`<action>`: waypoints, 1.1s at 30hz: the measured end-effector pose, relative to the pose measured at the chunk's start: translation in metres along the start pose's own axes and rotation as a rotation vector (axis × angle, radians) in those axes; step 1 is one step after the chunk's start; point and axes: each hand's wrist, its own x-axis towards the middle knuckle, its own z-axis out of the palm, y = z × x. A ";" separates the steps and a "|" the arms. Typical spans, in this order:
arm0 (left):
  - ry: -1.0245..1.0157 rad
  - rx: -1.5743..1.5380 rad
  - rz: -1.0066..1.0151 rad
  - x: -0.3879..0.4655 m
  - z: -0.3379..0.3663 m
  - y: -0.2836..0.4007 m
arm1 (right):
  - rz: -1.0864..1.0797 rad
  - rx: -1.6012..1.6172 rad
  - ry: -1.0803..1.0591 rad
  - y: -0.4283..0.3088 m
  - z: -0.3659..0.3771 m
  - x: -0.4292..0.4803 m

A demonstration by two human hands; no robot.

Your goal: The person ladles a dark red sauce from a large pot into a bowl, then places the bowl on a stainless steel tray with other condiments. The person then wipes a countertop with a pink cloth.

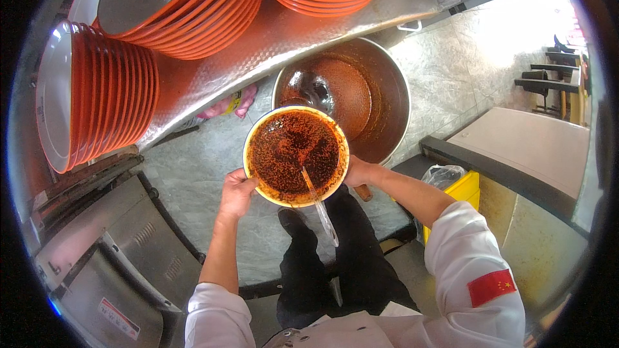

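Both my hands hold a round bowl [344, 142] filled with dark red chili oil flecked with seeds. My left hand [237, 193] grips its left rim, thumb near the edge. At its right side, my right hand [359, 172] holds on, its fingers partly hidden by the bowl. A clear spoon [325, 220] leans over the near rim with its lower end in the oil. Beyond and partly below the bowl is a large metal pot [394, 101] with reddish-brown contents. A wooden handle end [363, 192] shows just below my right hand.
Stacked orange plates [113, 92] stand on a metal counter [213, 67] at upper left. A pink bag [245, 99] lies beneath it. Metal equipment [130, 246] is at lower left. At right are a yellow bin [457, 191] with a plastic liner and a pale-topped cabinet [522, 142].
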 end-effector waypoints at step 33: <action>-0.035 0.006 0.030 -0.002 0.004 0.005 | 0.207 2.080 0.087 0.027 -0.004 -0.101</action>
